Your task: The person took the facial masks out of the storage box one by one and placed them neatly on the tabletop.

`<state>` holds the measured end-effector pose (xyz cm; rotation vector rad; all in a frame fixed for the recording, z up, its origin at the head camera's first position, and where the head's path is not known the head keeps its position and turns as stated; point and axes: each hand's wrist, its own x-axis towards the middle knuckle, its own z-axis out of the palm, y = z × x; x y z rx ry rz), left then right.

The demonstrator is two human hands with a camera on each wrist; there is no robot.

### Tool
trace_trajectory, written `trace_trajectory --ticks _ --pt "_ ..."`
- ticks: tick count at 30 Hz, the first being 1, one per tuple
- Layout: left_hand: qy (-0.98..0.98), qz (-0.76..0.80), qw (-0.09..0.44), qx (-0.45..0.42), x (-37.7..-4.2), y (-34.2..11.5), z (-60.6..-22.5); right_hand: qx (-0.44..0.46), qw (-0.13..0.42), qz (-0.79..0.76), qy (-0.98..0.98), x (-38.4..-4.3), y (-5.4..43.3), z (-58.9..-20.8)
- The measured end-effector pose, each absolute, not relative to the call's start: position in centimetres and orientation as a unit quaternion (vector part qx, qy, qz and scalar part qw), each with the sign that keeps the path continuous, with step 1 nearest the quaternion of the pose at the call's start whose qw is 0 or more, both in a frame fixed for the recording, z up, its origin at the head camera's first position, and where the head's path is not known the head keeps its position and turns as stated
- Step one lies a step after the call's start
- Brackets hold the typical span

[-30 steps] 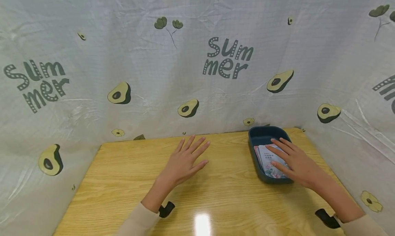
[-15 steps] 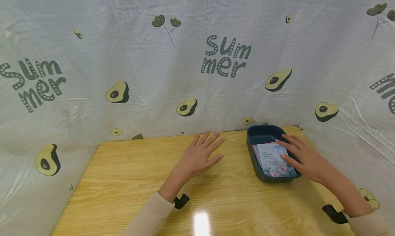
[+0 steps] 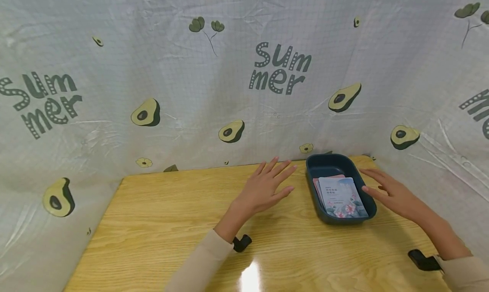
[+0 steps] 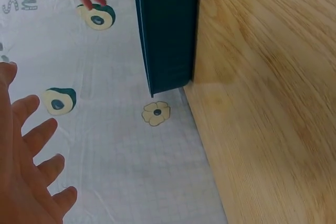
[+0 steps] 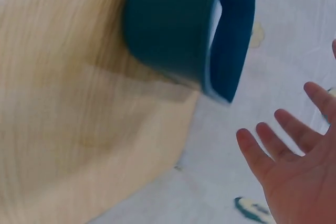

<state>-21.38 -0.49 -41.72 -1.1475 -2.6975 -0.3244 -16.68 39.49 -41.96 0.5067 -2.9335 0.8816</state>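
Note:
A dark teal plastic bin (image 3: 318,162) stands at the back right of the wooden table. In it lie several flat printed packets (image 3: 340,196), the top one pale blue with pink flowers, a pink one beneath. To the left of the bin, my left hand (image 3: 265,188) hovers over the table with fingers spread, holding nothing. My right hand (image 3: 397,194) is at the bin's right side, fingers loosely extended toward its rim and also holding nothing. In the right wrist view the open palm (image 5: 307,166) faces the bin's outer wall (image 5: 168,24).
A white curtain (image 3: 183,80) printed with avocados and lettering hangs behind the table and along both sides. The table's back edge (image 3: 198,169) runs close to it. A black strap piece (image 3: 241,243) shows at the left wrist, another (image 3: 422,260) at the right.
My left hand has moved right, closer to the bin. My right hand has shifted right, from over the packets to beside the bin's rim, leaving the packets in full view.

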Motion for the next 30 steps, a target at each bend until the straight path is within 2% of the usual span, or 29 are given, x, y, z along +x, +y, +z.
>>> trace_trajectory --ticks 8,17,22,30 --pt "-0.909 -0.120 0.089 -0.390 -21.4 0.6 -41.7 0.108 -0.002 0.301 -0.948 -16.1 41.7 -43.4" --pt "-0.895 -0.168 0.083 -0.405 -21.8 2.0 -42.1 0.116 -0.052 0.484 -0.866 -15.7 43.7 -46.3" --pt "-0.890 -0.186 0.091 -0.406 -22.0 3.0 -42.0 0.095 -0.070 0.491 -0.863 -15.9 44.3 -47.7" --pt "-0.893 -0.250 0.035 -0.372 -22.3 4.7 -41.8 0.084 -0.093 0.524 -0.843 -16.4 44.5 -49.3"
